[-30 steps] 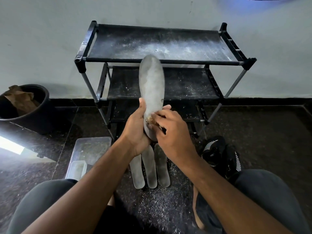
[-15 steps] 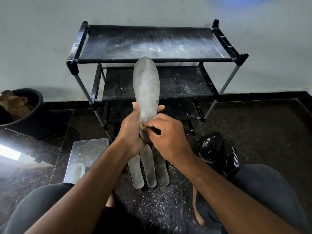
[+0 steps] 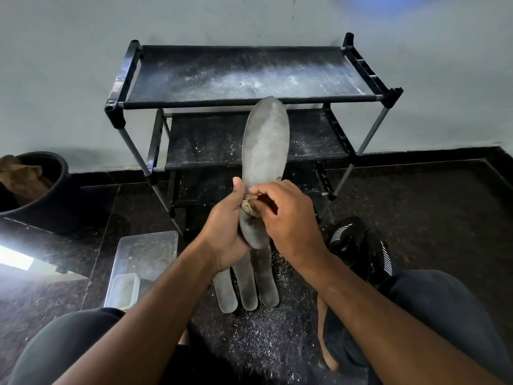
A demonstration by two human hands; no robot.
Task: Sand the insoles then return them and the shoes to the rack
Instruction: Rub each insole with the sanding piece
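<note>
The dark speckled floor [image 3: 416, 190] runs up to a pale wall [image 3: 69, 79], and the black three-shelf rack [image 3: 249, 76] stands against it, dusted white; its bottom shelf is mostly hidden behind the hands. A black bucket [image 3: 55, 195] on the left is cut off by the frame edge, with something brown inside I can't make out. The black shoes [image 3: 361, 245] are on the floor to the right, partly behind the right arm. A clear plastic tub [image 3: 144, 259] sits on the left. Three insoles [image 3: 247, 287] lie side by side on the floor, tops hidden. The left hand [image 3: 224, 232] grips the heel of an upright insole [image 3: 265, 145], and the right hand [image 3: 288, 218] pinches a crumpled bit of sandpaper [image 3: 249, 208] against it.
</note>
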